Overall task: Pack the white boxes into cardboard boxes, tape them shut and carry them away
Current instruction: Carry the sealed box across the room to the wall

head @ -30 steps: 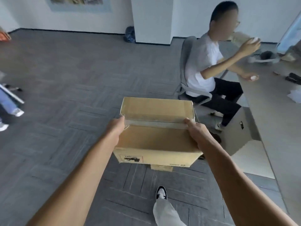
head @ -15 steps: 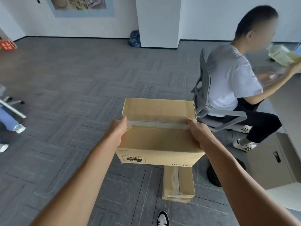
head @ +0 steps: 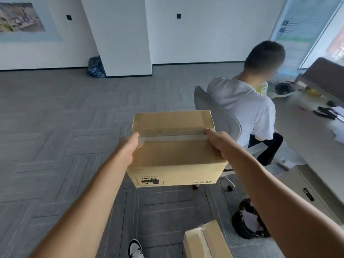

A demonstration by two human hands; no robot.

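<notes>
Head view shows the carrying-away step: a sealed cardboard box (head: 175,151) is held up over the grey carpet floor (head: 55,146), left hand (head: 128,146) and right hand (head: 218,141) gripping its two ends, fingers curled round the sides out of sight. Matte tan board, crisp edges, a glossy tape strip (head: 173,137) along the top seam. Next likely comes setting it down near the second taped box (head: 206,241) on the floor, keeping clear of the seated person's chair (head: 214,112)

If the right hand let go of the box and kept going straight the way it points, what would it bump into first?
Probably the grey chair behind the seated person: the right hand points forward past the cardboard box edge. Depth is unclear, so the hand might pass left of the chair.
</notes>
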